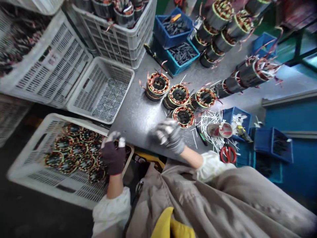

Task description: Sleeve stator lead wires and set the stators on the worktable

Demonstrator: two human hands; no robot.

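My left hand [114, 153], in a dark glove with pale fingertips, hovers over the near right end of a white crate [32, 177]. Its fingers are bent and apart, and nothing shows in them. Wound motor stators [79, 150] with copper coils fill much of that crate. Over the grey metal table [128, 114], my right hand [169, 135] in a grey glove is smeared by motion, so its grip is unclear. Closest to it stands a stator [183, 116], grouped with another stator [178, 95], a third stator [205, 97] and one further left [158, 86].
White sleeves [216, 122] lie scattered by a red-handled pair of scissors [228, 154] and a can [220, 130]. Blue bins [182, 64] of dark strips stand at the back, beside stacked stators [214, 54]. An empty white crate [123, 74] adjoins the table's left edge.
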